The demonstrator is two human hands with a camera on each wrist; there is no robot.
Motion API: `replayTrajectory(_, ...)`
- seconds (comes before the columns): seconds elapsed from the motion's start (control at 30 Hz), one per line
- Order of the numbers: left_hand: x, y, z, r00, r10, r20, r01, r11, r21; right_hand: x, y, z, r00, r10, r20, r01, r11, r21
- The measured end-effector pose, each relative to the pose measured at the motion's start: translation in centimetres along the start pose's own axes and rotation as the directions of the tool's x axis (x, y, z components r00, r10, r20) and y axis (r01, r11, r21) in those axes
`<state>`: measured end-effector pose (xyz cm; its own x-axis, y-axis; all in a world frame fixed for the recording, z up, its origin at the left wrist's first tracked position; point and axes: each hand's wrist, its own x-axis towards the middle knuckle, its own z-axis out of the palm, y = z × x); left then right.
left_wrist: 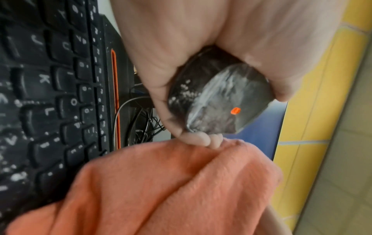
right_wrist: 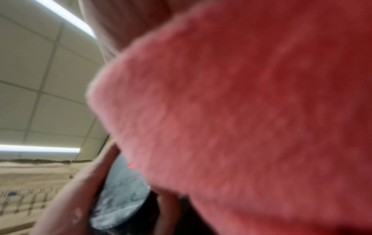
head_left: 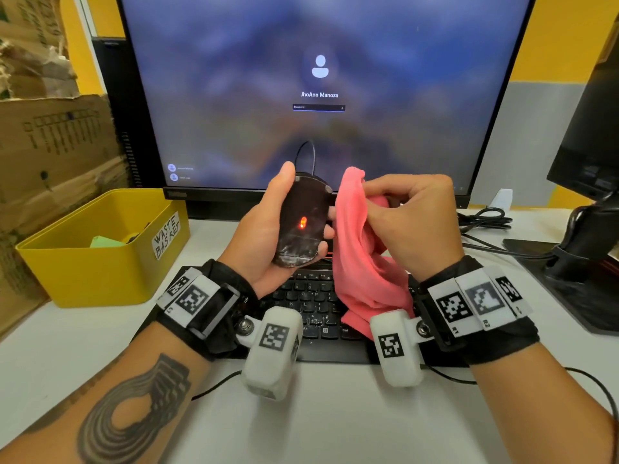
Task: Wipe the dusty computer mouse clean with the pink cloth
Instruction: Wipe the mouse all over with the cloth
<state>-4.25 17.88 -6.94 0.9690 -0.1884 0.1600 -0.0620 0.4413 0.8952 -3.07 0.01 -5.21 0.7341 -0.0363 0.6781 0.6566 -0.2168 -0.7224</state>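
Currently, the left hand (head_left: 264, 236) holds the computer mouse (head_left: 303, 222) lifted above the keyboard (head_left: 311, 303), underside turned toward the head camera. The thumb lies along the mouse's left edge and the fingers (head_left: 326, 231) curl around its right edge. The red sensor light (head_left: 302, 222) on the underside is lit. A whitish dusty film covers the lower part of the underside; the left wrist view shows it as pale smears (left_wrist: 221, 89) around the light. The mouse cable (head_left: 310, 152) loops up in front of the monitor (head_left: 318, 78).

The right hand (head_left: 412, 222) grips the pink cloth (head_left: 361, 256) bunched between curled fingers and thumb, just right of the mouse. One corner of the cloth stands up above the grip; the remainder hangs down to the keyboard's right half. In the left wrist view the cloth (left_wrist: 161, 187) lies against the left hand's fingertips (left_wrist: 203, 141). Contact between cloth and mouse body cannot be determined. The right wrist view is blurred and mostly filled by the cloth (right_wrist: 241, 111), with the mouse (right_wrist: 120, 198) at its lower left.

The keyboard keys carry white specks. A yellow bin (head_left: 100, 262) labelled "WASTE BASKET" stands on the white desk (head_left: 335, 413) to the left of the keyboard, in front of cardboard boxes (head_left: 50, 145). The monitor displays a login screen. A 2nd monitor's stand (head_left: 582, 236) is on the right.
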Motion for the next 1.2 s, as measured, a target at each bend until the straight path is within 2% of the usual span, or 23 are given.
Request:
replayTrajectory(0.13,0.4,0.0,-0.4,0.996,-0.012,-0.088,0.004,0.996,-0.092,0.0,-0.5,-0.1,1.000,-0.009,-0.022,0.010,0.999,0.051)
replayTrajectory(0.27,0.9,-0.7,-0.4,0.992,-0.040,-0.116,0.023,0.989,-0.146,-0.2,-0.3,0.7,1.000,0.009,0.028,-0.007,0.997,-0.072)
replayTrajectory(0.33,1.0,-1.0,-0.4,0.990,-0.058,-0.131,0.038,0.988,-0.151,-0.2,-0.1,0.8,0.999,-0.030,0.018,0.032,0.992,-0.125)
replayTrajectory(0.4,1.0,-1.3,-0.2,0.992,-0.085,-0.089,0.073,0.988,-0.132,-0.2,0.0,0.7,0.996,-0.084,0.037,0.088,0.984,-0.152)
replayTrajectory(0.5,0.8,-1.4,0.1,0.992,-0.119,-0.048,0.114,0.988,-0.103,-0.5,0.2,0.8,0.969,-0.214,0.120,0.239,0.932,-0.273)
replayTrajectory(0.6,0.7,-1.0,0.0,0.990,-0.133,-0.054,0.124,0.982,-0.145,-0.6,0.3,0.9,0.947,-0.262,0.185,0.307,0.907,-0.286)
replayTrajectory(0.7,0.7,-0.2,-0.4,0.988,-0.138,-0.069,0.124,0.976,-0.178,-0.6,0.3,0.9,0.928,-0.242,0.284,0.315,0.916,-0.249)
replayTrajectory(0.87,0.5,-0.6,0.1,0.980,-0.197,-0.029,0.189,0.967,-0.174,0.0,0.7,0.2,0.943,-0.257,0.211,0.313,0.903,-0.296)
replayTrajectory(1.0,0.6,0.0,-0.6,0.976,-0.171,-0.138,0.143,0.971,-0.192,-0.4,0.3,0.6,0.889,-0.267,0.372,0.374,0.893,-0.252)
replayTrajectory(1.07,0.7,0.6,-1.0,0.969,-0.158,-0.190,0.124,0.976,-0.182,-0.4,0.3,0.6,0.878,-0.215,0.428,0.334,0.916,-0.224)
replayTrajectory(1.2,0.3,0.5,-0.2,0.967,-0.169,-0.191,0.141,0.978,-0.151,0.2,0.8,-0.2,0.913,-0.204,0.352,0.313,0.906,-0.286)
